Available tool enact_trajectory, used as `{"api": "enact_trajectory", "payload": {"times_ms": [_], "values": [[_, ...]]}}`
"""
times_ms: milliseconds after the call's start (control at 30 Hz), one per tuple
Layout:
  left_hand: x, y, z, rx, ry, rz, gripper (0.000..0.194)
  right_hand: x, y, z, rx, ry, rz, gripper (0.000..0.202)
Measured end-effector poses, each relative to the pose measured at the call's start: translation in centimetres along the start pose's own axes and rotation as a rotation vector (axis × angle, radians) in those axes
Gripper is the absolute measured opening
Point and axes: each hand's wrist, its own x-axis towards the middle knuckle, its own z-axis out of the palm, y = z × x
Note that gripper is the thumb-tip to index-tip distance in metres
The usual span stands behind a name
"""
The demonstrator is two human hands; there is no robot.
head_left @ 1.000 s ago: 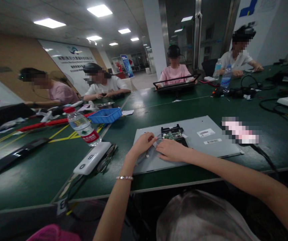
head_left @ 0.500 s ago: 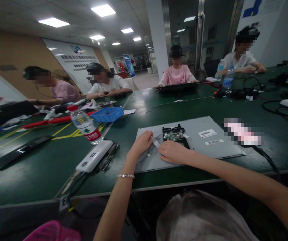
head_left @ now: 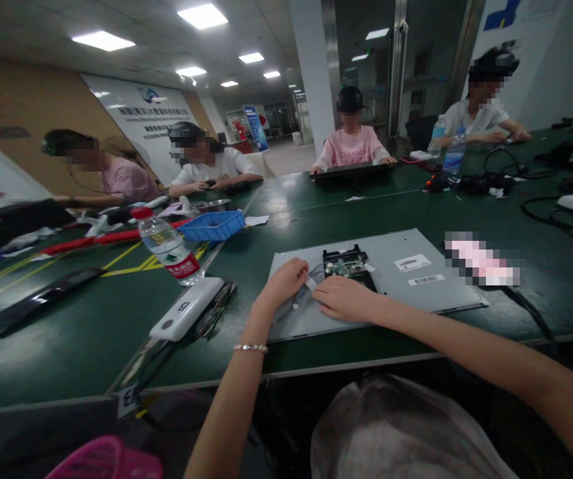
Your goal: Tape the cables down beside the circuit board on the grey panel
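Observation:
A grey metal panel [head_left: 416,286] lies flat on the green table in front of me, with a small green circuit board [head_left: 342,268] in a black frame near its middle. My left hand [head_left: 282,283] pinches a thin flat ribbon cable [head_left: 310,284] just left of the board. My right hand [head_left: 347,298] rests palm down on the panel, fingers over the cable's other end. Thin grey wires [head_left: 294,307] trail below my left hand.
A water bottle [head_left: 167,247], a white power bank [head_left: 185,309] and glasses [head_left: 215,315] lie to the left. A blue tray [head_left: 211,226] sits further back. Black cables [head_left: 530,313] run at the right. Several other people work around the table.
My hands stay almost in place on the panel; the left hand's fingers shifted slightly along the ribbon cable. The view tilted a little.

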Motion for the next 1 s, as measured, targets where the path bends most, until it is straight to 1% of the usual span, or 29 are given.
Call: {"api": "enact_trajectory", "payload": {"times_ms": [167, 333, 633, 867, 1000], "values": [[0.0, 0.1, -0.1, -0.014, -0.002, 0.028, 0.014, 0.2, 0.4, 0.2, 0.014, 0.028, -0.005, 0.024], [0.1, 0.1, -0.1, -0.014, -0.016, 0.012, 0.017, 0.6, 0.9, 0.5, 0.018, 0.076, -0.026, 0.029], [0.1, 0.4, -0.1, -0.013, -0.035, -0.013, 0.018, 0.6, 1.1, 0.6, 0.026, 0.037, -0.013, 0.029], [0.0, 0.4, -0.3, 0.019, -0.006, -0.031, 0.017, 0.5, 1.1, 0.9, 0.028, 0.030, -0.040, 0.028], [-0.2, 0.5, -0.4, 0.036, 0.021, -0.071, 0.019, 0.4, 1.2, 0.2, 0.069, 0.050, -0.056, 0.027]]}}
